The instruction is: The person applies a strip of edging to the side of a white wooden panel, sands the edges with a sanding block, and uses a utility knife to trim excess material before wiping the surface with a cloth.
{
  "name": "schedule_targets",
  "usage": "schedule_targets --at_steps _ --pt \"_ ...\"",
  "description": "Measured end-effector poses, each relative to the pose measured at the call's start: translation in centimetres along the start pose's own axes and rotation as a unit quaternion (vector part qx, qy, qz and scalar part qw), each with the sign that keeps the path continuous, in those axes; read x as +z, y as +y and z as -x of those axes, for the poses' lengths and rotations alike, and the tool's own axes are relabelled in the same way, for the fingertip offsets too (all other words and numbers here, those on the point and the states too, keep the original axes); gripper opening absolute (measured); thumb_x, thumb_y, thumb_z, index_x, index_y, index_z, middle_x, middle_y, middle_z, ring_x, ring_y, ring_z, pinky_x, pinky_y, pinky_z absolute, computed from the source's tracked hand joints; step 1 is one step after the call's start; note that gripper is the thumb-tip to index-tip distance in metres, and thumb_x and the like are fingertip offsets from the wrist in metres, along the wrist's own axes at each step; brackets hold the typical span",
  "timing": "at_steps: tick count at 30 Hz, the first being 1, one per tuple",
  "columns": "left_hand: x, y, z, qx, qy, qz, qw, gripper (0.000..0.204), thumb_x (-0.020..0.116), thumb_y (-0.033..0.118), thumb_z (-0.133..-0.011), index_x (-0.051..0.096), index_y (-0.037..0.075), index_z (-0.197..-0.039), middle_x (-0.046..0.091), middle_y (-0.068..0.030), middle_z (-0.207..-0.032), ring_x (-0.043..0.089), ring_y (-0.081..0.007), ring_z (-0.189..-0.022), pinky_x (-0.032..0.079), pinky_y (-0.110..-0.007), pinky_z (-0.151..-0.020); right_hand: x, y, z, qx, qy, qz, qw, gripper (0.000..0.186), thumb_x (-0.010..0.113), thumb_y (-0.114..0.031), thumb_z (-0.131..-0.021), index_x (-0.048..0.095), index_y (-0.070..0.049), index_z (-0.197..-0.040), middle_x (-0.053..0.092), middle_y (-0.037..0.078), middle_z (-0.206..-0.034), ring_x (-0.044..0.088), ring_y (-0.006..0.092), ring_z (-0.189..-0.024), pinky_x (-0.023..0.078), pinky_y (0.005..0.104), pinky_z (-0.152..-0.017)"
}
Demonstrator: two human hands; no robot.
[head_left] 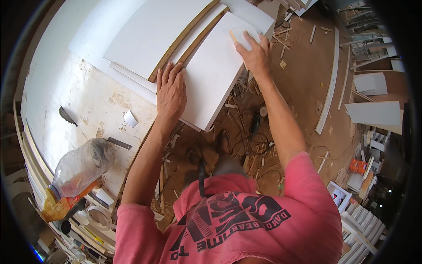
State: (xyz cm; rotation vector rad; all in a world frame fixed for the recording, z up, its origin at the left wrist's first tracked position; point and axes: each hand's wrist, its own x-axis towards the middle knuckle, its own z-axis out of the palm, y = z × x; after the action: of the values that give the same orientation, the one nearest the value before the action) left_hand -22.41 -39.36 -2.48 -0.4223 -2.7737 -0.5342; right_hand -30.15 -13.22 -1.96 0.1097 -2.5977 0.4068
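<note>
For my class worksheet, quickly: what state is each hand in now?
Left hand: open, resting on white boards.
Right hand: partly curled atop these boards; whether it holds anything cannot be told.

The counter (93, 110) is brightly lit, with glare at left; toward the rim, lines are bent and corners blackened

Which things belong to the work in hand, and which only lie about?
In hand:
White rectangular board, beside left hand
Small tan-edged white piece, under right hand

Lying about:
Clear plastic bottle
Curved dark toothed blade
White rectangular scrap
</note>
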Motion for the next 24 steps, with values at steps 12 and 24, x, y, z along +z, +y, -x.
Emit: schedule_targets --at_steps 12,24 --pt "0.3 -0.8 0.5 0.014 0.038 0.026 0.999 0.03 0.046 0.006 -0.092 0.053 0.003 -0.121 0.048 -0.0082 -0.137 0.035 -0.0303 -0.136 0.02 -0.049 -0.117 -2.3 -8.6 5.0 0.025 -0.045 -0.026 0.998 0.048 0.075 -0.034 -0.077 0.067 -0.012 -0.118 0.047 0.02 -0.132 0.044 0.0387 -0.116 0.04 0.0467 -0.099" --pt "0.6 -1.2 1.0 0.012 0.04 0.014 0.999 0.029 0.042 0.007 -0.094 0.053 0.001 -0.119 0.049 -0.0088 -0.135 0.036 -0.0306 -0.136 0.02 -0.049 -0.117 -3.5 -10.4 8.0 -0.006 -0.05 -0.022 0.998 0.047 0.074 -0.033 -0.078 0.067 -0.009 -0.118 0.047 0.021 -0.132 0.044 0.0379 -0.116 0.039 0.0441 -0.1"
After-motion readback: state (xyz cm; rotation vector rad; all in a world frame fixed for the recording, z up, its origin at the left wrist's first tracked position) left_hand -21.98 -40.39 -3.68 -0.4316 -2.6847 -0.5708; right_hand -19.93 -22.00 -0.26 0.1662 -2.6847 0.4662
